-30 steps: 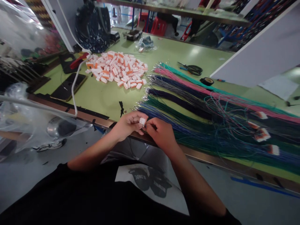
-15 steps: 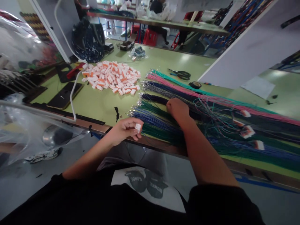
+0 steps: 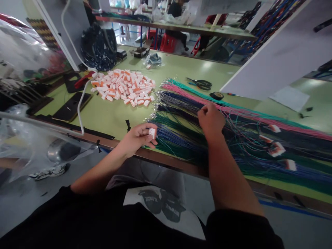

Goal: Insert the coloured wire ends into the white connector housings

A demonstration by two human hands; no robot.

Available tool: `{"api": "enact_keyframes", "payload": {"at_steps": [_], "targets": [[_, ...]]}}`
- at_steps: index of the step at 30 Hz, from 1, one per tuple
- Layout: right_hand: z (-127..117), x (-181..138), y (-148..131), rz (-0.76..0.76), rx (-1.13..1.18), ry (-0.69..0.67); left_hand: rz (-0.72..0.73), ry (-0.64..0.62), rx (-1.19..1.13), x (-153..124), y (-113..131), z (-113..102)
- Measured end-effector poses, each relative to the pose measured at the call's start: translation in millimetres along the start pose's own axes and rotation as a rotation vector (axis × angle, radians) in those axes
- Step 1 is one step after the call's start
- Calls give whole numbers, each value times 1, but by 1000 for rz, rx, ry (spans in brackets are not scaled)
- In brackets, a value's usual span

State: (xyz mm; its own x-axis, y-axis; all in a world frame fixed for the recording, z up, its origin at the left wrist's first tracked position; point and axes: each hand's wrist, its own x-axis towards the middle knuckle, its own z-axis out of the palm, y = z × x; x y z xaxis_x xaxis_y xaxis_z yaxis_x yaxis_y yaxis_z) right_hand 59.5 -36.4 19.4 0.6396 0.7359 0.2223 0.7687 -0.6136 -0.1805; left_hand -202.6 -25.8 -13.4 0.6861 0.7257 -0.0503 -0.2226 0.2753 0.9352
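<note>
My left hand (image 3: 137, 137) is closed on a small white connector (image 3: 152, 132) at the near edge of the green table (image 3: 111, 114). My right hand (image 3: 210, 119) is pinched shut above the rows of coloured wires (image 3: 181, 114), over the dark purple and grey bundles; a thin wire seems held between its fingers. The wires lie side by side in teal, pink, grey, purple, green and blue bands that run to the right. A pile of white and orange connectors (image 3: 124, 86) lies further back on the table.
Several finished connectors with wires (image 3: 276, 148) lie on the bundles at right. Scissors (image 3: 201, 83) and a roll of black tape (image 3: 216, 95) sit behind the wires. A black phone (image 3: 74, 103), a white cable (image 3: 80, 103) and a white panel (image 3: 272, 58) are around.
My right hand left the connector, reached out over the wire bundles and has now risen in a pinch toward the right. My left hand has stayed at the table edge with the connector.
</note>
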Motion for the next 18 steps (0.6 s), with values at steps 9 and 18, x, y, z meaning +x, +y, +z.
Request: {"api": "enact_keyframes", "payload": {"at_steps": [9, 18], "targets": [[1, 3, 12, -383, 130, -264, -59, 11, -211, 11, -11, 10], [-33, -25, 8, -476, 547, -181, -71, 34, -285, 13, -20, 8]]}}
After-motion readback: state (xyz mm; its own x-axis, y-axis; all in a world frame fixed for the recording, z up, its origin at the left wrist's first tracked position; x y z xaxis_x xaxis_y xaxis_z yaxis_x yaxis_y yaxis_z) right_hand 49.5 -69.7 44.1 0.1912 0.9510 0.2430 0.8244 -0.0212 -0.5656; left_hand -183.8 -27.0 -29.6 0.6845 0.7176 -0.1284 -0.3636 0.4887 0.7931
